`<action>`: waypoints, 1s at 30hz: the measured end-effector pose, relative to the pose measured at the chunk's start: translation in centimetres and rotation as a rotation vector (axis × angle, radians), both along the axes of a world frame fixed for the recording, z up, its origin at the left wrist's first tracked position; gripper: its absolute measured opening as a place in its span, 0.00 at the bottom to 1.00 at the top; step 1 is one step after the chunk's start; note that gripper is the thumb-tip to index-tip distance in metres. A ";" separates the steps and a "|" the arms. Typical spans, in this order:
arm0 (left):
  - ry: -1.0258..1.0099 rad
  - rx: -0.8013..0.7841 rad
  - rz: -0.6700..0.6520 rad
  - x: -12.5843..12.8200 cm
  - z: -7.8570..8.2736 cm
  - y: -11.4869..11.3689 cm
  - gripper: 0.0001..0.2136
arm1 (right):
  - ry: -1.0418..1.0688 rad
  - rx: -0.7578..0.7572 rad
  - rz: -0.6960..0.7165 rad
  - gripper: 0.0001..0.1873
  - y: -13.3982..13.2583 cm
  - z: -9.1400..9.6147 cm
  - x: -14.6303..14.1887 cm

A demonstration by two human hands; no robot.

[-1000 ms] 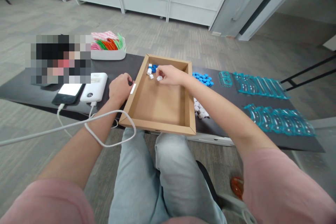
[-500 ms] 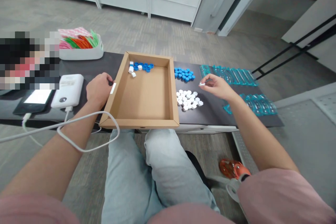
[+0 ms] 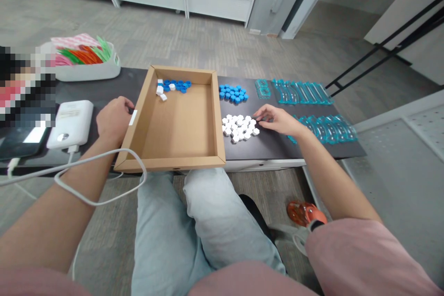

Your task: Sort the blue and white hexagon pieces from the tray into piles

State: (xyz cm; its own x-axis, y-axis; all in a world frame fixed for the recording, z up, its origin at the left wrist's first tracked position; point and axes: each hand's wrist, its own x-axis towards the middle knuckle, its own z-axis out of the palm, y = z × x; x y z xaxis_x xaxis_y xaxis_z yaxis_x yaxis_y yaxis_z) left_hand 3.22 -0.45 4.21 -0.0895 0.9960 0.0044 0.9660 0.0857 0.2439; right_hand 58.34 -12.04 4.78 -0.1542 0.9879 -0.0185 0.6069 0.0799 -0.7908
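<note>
My left hand [image 3: 114, 119] rests on the table against the left wall of a shallow cardboard box [image 3: 219, 134]. Its fingers are curled, and whatever they may hold is hidden. My right hand [image 3: 275, 119] is at the right edge of a pile of white hexagonal pieces [image 3: 240, 127]. Thumb and forefinger are slightly apart there, with no piece seen between them. Behind that pile lies a group of blue hexagonal pieces [image 3: 233, 93]. Inside the box's far left corner, several blue pieces [image 3: 178, 85] lie with a few white pieces [image 3: 160, 90].
Clear teal plastic parts [image 3: 301, 92] lie in rows on the right, with more teal parts [image 3: 328, 128] nearer me. At left are a white power bank [image 3: 71, 124], a phone [image 3: 26, 141] and a bin of colourful sticks [image 3: 86, 71]. A white cable [image 3: 104, 153] crosses my left forearm.
My right hand has come down and toward me to the white pile; the white piece in its fingertips no longer shows there. My left hand stays by the box. The view has shifted slightly.
</note>
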 end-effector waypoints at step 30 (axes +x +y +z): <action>-0.032 0.050 -0.013 0.6 0.3 -0.5 0.12 | -0.020 0.192 0.566 0.16 10.8 3.9 -21.5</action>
State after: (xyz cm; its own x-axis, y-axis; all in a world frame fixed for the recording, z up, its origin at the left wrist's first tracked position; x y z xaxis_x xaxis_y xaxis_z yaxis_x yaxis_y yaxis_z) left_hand 3.87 -0.93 4.47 -0.0776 0.9956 0.0518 0.9587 0.0602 0.2781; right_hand 36.88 -1.19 8.65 -0.6592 0.7381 0.1436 0.4428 0.5354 -0.7192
